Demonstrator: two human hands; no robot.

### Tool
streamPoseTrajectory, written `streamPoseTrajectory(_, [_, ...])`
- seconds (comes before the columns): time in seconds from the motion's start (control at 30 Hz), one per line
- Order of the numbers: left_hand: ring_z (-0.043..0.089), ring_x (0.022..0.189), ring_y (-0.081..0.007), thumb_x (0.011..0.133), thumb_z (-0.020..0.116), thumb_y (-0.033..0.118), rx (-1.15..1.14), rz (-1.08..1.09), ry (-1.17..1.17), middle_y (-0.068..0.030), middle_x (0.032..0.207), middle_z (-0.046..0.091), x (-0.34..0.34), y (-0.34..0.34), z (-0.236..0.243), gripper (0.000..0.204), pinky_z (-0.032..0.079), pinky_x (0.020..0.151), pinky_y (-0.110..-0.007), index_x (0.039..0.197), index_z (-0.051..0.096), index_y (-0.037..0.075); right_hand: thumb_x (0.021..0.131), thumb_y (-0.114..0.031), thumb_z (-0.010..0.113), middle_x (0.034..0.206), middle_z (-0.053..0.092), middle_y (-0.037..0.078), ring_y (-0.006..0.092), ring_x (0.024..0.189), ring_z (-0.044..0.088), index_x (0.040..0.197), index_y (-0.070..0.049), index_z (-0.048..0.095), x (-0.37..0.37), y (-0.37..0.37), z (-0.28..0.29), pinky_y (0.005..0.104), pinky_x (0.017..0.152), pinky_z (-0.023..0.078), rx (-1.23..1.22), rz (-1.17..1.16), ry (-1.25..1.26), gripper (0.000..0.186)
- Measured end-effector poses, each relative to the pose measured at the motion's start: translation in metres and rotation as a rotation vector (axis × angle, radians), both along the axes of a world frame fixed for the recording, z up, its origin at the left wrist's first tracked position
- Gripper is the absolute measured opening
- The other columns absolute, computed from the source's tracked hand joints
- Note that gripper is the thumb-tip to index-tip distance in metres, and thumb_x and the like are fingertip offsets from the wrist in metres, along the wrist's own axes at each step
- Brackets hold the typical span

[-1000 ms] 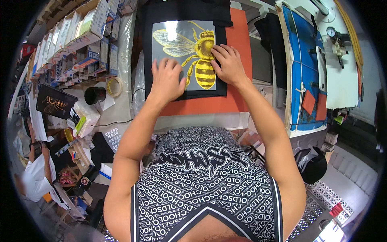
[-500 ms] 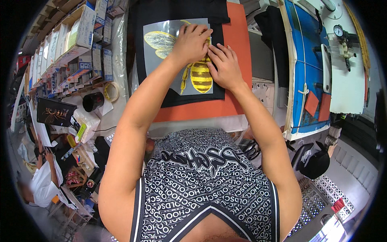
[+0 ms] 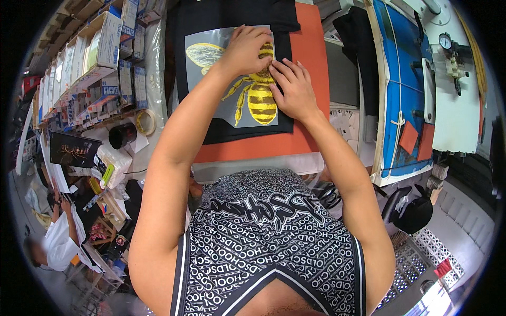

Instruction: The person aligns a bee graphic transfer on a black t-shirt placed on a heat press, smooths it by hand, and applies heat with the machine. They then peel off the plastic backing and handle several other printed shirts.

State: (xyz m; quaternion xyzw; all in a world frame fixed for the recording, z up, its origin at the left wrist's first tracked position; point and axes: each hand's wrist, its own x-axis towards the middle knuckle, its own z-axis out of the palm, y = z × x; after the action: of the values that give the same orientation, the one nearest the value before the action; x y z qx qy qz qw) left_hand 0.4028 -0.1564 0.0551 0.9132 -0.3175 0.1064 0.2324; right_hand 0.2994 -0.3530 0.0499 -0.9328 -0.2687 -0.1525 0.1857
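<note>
Head view | your left hand (image 3: 246,50) and right hand (image 3: 294,89) both flat, gripping nothing, pressing bee transfer sheet (image 3: 232,79) | sheet lies on black garment (image 3: 232,134) over orange platen (image 3: 311,58) | bee's long axis runs away from you, directly under both palms

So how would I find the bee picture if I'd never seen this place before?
Look for the big orange pad in the middle of the workbench, with a black cloth spread on it. On that cloth lies a shiny grey sheet, under the left hand and right hand. The bee picture is on it: gold with dark stripes, the only insect there.
</note>
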Motion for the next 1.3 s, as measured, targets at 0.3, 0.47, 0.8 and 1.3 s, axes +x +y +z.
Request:
streamPoseTrajectory(0.3, [0.053,0.129,-0.0336,0.083,0.074,0.029,-0.085,0.028,-0.159,-0.0111,0.131,0.061,-0.013,0.019,-0.015,0.036,0.029,0.118,-0.060,0.112,0.072,0.008,0.091,-0.029,0.066,0.138,0.060,0.006,0.0288,0.134,0.049,0.127,-0.008,0.066,0.005,-0.002,-0.005,0.0527,0.115,0.034,0.016,-0.003,-0.036,0.042])
streamPoseTrajectory(0.47, [0.049,0.136,-0.0366,0.085,0.072,0.033,-0.034,0.017,-0.120,-0.0117,0.138,0.059,-0.025,0.019,-0.012,0.044,0.028,0.117,-0.061,0.123,0.068,0.011,0.091,-0.029,0.066,0.138,0.060,0.006,0.0286,0.134,0.050,0.127,-0.008,0.066,0.003,0.000,-0.003,0.0525,0.115,0.034,0.016,-0.013,-0.006,0.042])
streamPoseTrajectory(0.8, [0.057,0.123,-0.0362,0.081,0.070,0.035,-0.123,-0.046,-0.139,-0.0178,0.127,0.064,-0.018,0.017,-0.042,0.045,0.041,0.107,-0.053,0.117,0.071,0.008,0.090,-0.021,0.065,0.133,0.062,0.017,0.0362,0.127,0.055,0.134,-0.008,0.063,0.012,-0.008,-0.014,0.0513,0.111,0.039,0.041,0.088,0.035,0.046])
streamPoseTrajectory(1.3, [0.046,0.138,-0.0300,0.082,0.065,0.048,-0.015,0.114,-0.156,-0.0059,0.135,0.061,-0.011,0.002,-0.061,0.045,0.022,0.121,-0.058,0.116,0.074,0.019,0.098,-0.017,0.059,0.145,0.054,0.016,0.0373,0.136,0.048,0.134,-0.002,0.060,0.024,-0.020,-0.025,0.0508,0.115,0.034,-0.055,0.095,0.091,0.039])
